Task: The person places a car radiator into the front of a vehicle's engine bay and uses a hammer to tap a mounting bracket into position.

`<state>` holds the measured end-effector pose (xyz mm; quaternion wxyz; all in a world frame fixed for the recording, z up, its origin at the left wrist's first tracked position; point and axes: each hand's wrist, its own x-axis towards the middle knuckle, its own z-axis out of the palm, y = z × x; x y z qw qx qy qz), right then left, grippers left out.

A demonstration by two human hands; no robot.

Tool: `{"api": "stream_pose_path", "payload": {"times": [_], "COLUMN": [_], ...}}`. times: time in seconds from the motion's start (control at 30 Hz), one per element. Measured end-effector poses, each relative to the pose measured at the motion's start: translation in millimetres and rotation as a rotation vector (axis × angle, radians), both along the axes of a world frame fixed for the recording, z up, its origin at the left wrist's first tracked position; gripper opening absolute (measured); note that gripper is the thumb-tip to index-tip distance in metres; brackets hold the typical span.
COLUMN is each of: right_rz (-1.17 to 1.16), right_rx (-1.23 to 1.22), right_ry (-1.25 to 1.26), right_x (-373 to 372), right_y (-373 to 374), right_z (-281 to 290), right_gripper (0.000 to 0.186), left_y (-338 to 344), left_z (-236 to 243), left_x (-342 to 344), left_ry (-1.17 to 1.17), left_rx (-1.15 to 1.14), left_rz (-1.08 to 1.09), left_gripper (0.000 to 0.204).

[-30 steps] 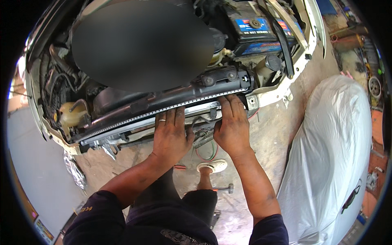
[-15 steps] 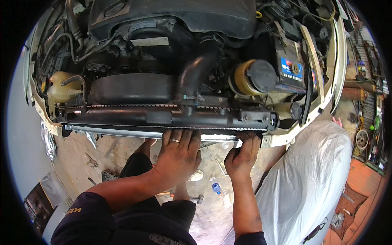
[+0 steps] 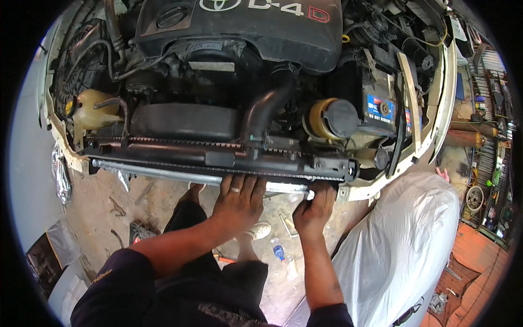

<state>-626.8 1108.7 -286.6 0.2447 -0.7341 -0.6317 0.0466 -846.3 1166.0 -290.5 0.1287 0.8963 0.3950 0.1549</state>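
Viewpoint has tipped farther over the engine cover (image 3: 239,32); my left hand (image 3: 237,209) and right hand (image 3: 316,212) still clasp the silver bar (image 3: 174,174) alongside the radiator (image 3: 180,157), right grip at its end, keeping it supported.

left hand (image 3: 237,206): fingers over the silver bar (image 3: 180,175), ring on
right hand (image 3: 315,213): up at the bar's right end
engine cover (image 3: 239,35): big black slab, far side
battery (image 3: 376,90): far right

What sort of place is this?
Likely a car repair garage: a car with its front opened up, its engine cover and battery exposed, and a bottle and loose items on the bare floor.
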Motion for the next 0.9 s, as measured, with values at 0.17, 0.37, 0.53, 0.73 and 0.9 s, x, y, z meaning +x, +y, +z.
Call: {"api": "stream_pose_path", "payload": {"times": [0.17,0.37,0.53,0.73,0.9], "right_rz": [0.048,-0.189,-0.216,-0.222,-0.139], "right_rx": [-0.169,-0.012,0.000,0.178,0.153], "right_ry": [0.043,0.495,0.326,0.052,-0.059], "right_x": [9.0,34.6,41.8,110.8,148.1], "right_y": [5.2,-35.5,-60.0,-32.5,22.7], "right_z": [27.0,75.7,92.4,98.1,60.2], "right_gripper": [0.050,0.051,0.040,0.029,0.033], "left_y": [10.7,9.0,4.9,6.4,4.0], "left_z": [18.6,29.4,28.6,23.6,17.5], "left_x": [3.7,37.3,60.5,65.7,87.0], "left_ry": [0.107,0.057,0.040,0.042,0.022], "left_rx": [-0.096,-0.315,-0.365,-0.250,-0.247], "left_rz": [-0.018,-0.034,-0.084,-0.128,-0.105], "left_gripper": [0.073,0.070,0.074,0.074,0.067]}}
